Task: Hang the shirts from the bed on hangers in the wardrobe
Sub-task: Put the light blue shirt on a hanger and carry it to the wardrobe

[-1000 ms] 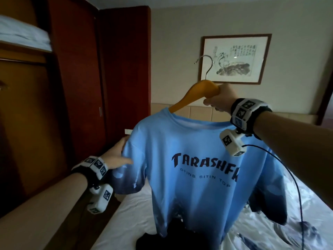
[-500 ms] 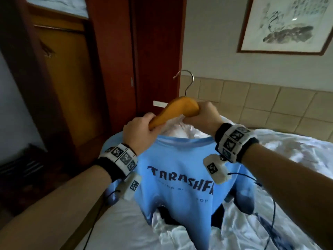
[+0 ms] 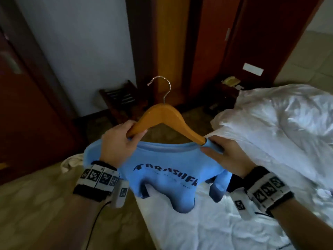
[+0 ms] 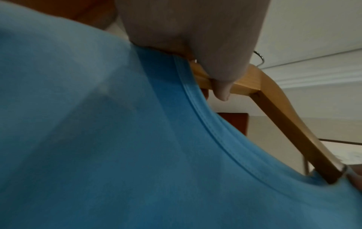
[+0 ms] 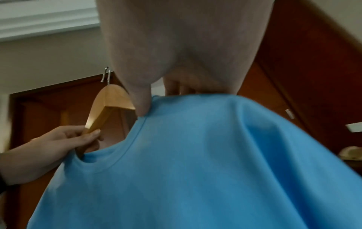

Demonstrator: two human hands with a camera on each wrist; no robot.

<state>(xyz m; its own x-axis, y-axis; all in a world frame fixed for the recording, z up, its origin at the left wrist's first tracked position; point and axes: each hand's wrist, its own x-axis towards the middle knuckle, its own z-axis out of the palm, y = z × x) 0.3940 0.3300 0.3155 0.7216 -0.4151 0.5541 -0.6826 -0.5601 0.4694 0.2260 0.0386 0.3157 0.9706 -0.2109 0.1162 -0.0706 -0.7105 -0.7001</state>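
Observation:
A light blue T-shirt (image 3: 162, 170) with dark lettering hangs on a wooden hanger (image 3: 162, 114) with a metal hook (image 3: 162, 85), held over the bed's edge. My left hand (image 3: 124, 138) grips the hanger's left arm just above the collar; the left wrist view shows its fingers (image 4: 221, 91) curled round the wood (image 4: 274, 108). My right hand (image 3: 219, 150) pinches the shirt's right shoulder (image 5: 195, 124) over the hanger's right end, thumb (image 5: 142, 106) pressed at the collar seam. The wardrobe (image 3: 198, 51) stands ahead, its inside hidden.
The bed (image 3: 216, 222) with white sheets lies below, a crumpled white duvet (image 3: 279, 127) at the right. A dark wooden luggage rack (image 3: 122, 100) stands by the wall. A nightstand with a phone (image 3: 230, 81) sits beside the wardrobe. Carpet floor (image 3: 45, 204) lies at the left.
The view has swung left and down towards the wardrobe. My right hand has slid from the hanger's middle to the shirt's right shoulder. The left hand still grips the hanger's left arm.

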